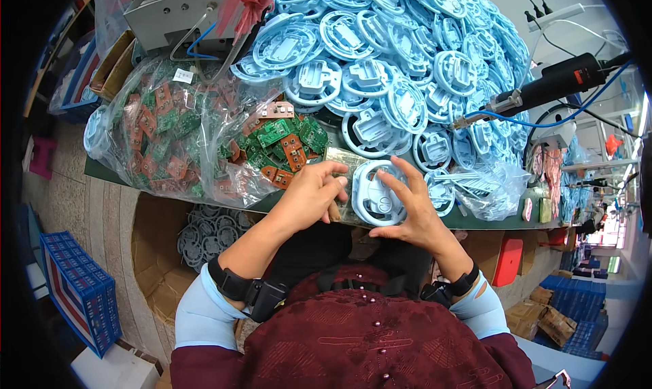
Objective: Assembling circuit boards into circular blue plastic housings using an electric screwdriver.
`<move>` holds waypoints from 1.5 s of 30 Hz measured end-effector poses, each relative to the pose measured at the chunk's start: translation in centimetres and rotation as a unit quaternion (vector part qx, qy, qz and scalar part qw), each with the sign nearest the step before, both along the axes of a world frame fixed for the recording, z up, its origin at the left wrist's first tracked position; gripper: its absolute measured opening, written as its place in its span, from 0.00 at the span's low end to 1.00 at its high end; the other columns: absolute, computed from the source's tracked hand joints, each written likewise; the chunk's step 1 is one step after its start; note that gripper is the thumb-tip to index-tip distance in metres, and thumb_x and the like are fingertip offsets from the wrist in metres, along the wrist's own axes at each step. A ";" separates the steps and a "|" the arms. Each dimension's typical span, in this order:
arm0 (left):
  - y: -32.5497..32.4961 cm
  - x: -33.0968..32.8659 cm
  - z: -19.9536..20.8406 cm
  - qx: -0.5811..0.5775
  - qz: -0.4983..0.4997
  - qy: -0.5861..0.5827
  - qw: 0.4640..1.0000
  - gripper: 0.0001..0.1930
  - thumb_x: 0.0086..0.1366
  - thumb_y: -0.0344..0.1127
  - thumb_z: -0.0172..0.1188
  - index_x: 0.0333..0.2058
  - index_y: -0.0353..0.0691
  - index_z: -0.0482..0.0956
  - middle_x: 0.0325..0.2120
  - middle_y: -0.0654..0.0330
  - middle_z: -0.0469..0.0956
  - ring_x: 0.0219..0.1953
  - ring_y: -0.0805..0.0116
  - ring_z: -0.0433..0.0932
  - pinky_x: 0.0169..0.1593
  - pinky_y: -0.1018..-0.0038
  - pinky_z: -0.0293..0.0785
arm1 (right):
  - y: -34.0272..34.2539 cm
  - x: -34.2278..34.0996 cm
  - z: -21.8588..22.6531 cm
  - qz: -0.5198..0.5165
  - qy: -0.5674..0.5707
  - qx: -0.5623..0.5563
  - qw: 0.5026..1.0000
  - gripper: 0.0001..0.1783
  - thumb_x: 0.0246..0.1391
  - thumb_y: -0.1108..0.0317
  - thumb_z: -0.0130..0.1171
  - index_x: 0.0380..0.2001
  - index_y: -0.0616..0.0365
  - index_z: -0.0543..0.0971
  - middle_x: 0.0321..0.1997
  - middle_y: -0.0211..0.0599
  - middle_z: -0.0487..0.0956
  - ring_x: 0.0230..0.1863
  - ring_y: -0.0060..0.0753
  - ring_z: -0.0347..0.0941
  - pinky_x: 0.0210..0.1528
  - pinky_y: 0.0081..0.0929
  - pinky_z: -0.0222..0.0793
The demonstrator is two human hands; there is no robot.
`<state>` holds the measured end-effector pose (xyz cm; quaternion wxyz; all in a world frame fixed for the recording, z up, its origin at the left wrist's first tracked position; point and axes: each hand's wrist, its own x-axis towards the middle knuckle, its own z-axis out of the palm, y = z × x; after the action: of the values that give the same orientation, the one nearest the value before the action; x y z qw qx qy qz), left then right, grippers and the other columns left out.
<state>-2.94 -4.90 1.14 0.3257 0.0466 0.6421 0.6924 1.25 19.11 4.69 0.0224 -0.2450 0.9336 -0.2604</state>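
A light-blue plastic toy steering wheel (382, 200) lies on a yellowish block-like rest (343, 159) near the front edge of the bench. My right hand (422, 216) grips it from the right, fingers over the far rim and thumb at the near edge. Just left of the wheel is my left hand (309, 197), its fingers bent inward. Whether something small sits between those fingertips is hidden. Beside the left hand, green and orange circuit boards (275, 134) spill from a large clear plastic bag (183, 141).
A tall heap of light-blue wheel parts (407, 43) fills the back. An electric screwdriver (536, 94) hangs at right with a blue cord. A metal machine (187, 15) stands back left. Below the bench edge, a cardboard box (159, 253) holds grey round parts; a blue crate (81, 287) sits left.
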 end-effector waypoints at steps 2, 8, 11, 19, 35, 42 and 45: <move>0.2 -0.1 0.6 0.001 -0.016 -0.020 1.000 0.19 0.69 0.30 0.48 0.56 0.27 0.67 0.28 0.56 0.77 0.18 0.72 0.78 0.19 0.81 0.71 | 0.0 -0.1 -0.2 0.001 -0.003 0.010 1.000 0.56 0.23 0.52 0.80 0.61 0.48 0.68 0.68 0.52 0.55 0.67 0.58 0.55 0.65 0.49 0.53; 1.0 -0.3 0.0 0.022 -0.047 -0.049 0.997 0.20 0.67 0.27 0.50 0.56 0.25 0.67 0.26 0.56 0.78 0.20 0.68 0.81 0.20 0.81 0.73 | -0.1 -0.3 -0.8 0.000 -0.033 0.027 0.999 0.55 0.26 0.49 0.79 0.62 0.48 0.68 0.70 0.52 0.54 0.68 0.58 0.53 0.66 0.48 0.52; 1.2 -0.3 -0.1 0.023 -0.037 -0.050 0.998 0.20 0.66 0.26 0.50 0.55 0.25 0.68 0.26 0.55 0.79 0.20 0.68 0.81 0.20 0.80 0.73 | -0.1 -0.3 -1.0 -0.003 -0.036 0.020 0.999 0.55 0.25 0.49 0.79 0.62 0.48 0.67 0.70 0.52 0.53 0.68 0.58 0.52 0.66 0.48 0.53; 1.3 -0.3 -0.2 0.014 -0.033 -0.038 0.999 0.19 0.66 0.25 0.49 0.55 0.25 0.69 0.25 0.55 0.80 0.20 0.70 0.80 0.20 0.81 0.74 | 0.1 -0.6 -1.1 0.016 -0.037 -0.004 0.999 0.57 0.22 0.53 0.81 0.62 0.47 0.66 0.70 0.51 0.53 0.68 0.60 0.53 0.65 0.51 0.53; 1.5 -0.4 -0.5 0.021 -0.029 -0.053 0.998 0.19 0.65 0.25 0.50 0.55 0.25 0.69 0.26 0.53 0.80 0.20 0.68 0.81 0.20 0.81 0.74 | -0.1 -0.4 -1.0 0.011 -0.033 0.029 0.999 0.56 0.25 0.49 0.79 0.63 0.47 0.66 0.70 0.53 0.52 0.69 0.59 0.51 0.66 0.49 0.53; 1.4 -1.0 0.2 0.003 -0.100 -0.059 0.993 0.22 0.67 0.30 0.52 0.56 0.27 0.61 0.24 0.51 0.79 0.18 0.65 0.80 0.17 0.78 0.73 | -0.6 -0.6 -2.2 0.039 0.024 0.057 0.997 0.49 0.39 0.36 0.66 0.61 0.52 0.67 0.68 0.58 0.54 0.67 0.63 0.53 0.63 0.56 0.51; 1.9 -0.3 0.4 0.004 -0.089 -0.041 0.995 0.23 0.68 0.31 0.52 0.56 0.28 0.56 0.24 0.51 0.79 0.18 0.65 0.80 0.17 0.78 0.72 | -0.8 0.1 -3.6 0.021 0.071 0.065 0.995 0.46 0.44 0.35 0.62 0.60 0.53 0.68 0.68 0.59 0.55 0.67 0.63 0.53 0.61 0.58 0.51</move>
<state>-3.25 -2.97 1.52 0.4121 0.0766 0.6185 0.6647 1.34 18.32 1.05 -0.0226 -0.2802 0.9426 -0.1802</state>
